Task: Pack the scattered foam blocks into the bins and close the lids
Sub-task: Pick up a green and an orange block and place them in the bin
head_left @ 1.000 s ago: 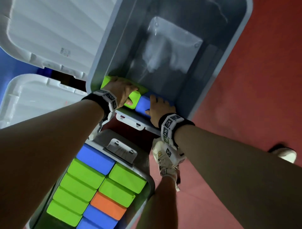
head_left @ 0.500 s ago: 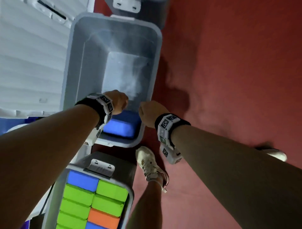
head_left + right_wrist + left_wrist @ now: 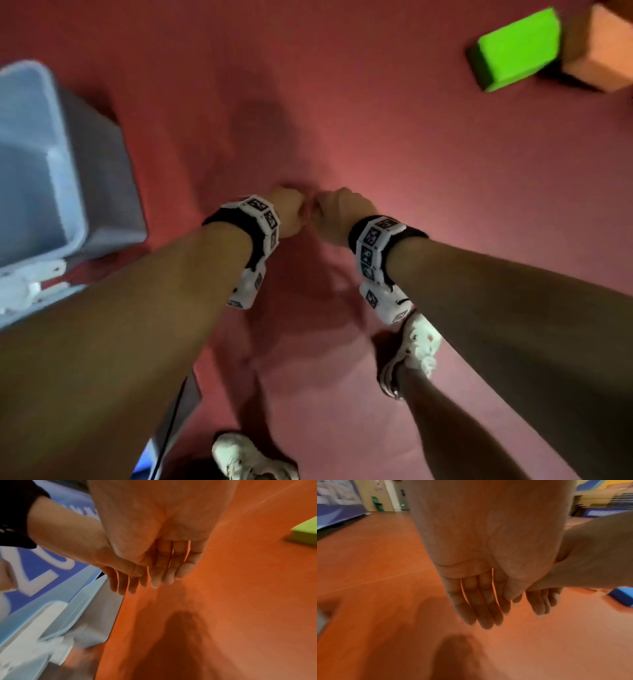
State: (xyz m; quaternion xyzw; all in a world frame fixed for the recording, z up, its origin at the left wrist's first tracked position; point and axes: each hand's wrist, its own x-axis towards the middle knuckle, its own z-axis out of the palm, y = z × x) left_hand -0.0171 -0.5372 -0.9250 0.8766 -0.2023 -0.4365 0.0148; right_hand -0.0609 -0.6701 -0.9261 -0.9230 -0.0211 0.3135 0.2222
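Observation:
Both hands hang side by side over the red floor, holding nothing. My left hand (image 3: 291, 210) (image 3: 481, 608) has straight, relaxed fingers pointing down. My right hand (image 3: 337, 214) (image 3: 164, 566) is the same, close beside it. A green foam block (image 3: 515, 49) (image 3: 305, 532) lies on the floor far to the upper right, next to an orange foam block (image 3: 603, 48). A blue foam block (image 3: 623, 595) lies on the floor at the right edge of the left wrist view. The open grey bin (image 3: 73, 192) (image 3: 89, 615) stands at the left.
My two white shoes (image 3: 416, 349) (image 3: 250, 457) stand on the red floor (image 3: 411, 154) below my arms. Another grey bin's corner (image 3: 178, 411) shows at the bottom left. A blue banner (image 3: 44, 563) runs behind the bin.
Both hands have come out of the open bin, leaving the green and blue blocks inside. My view has swung right over the floor, bringing loose green and orange blocks into sight.

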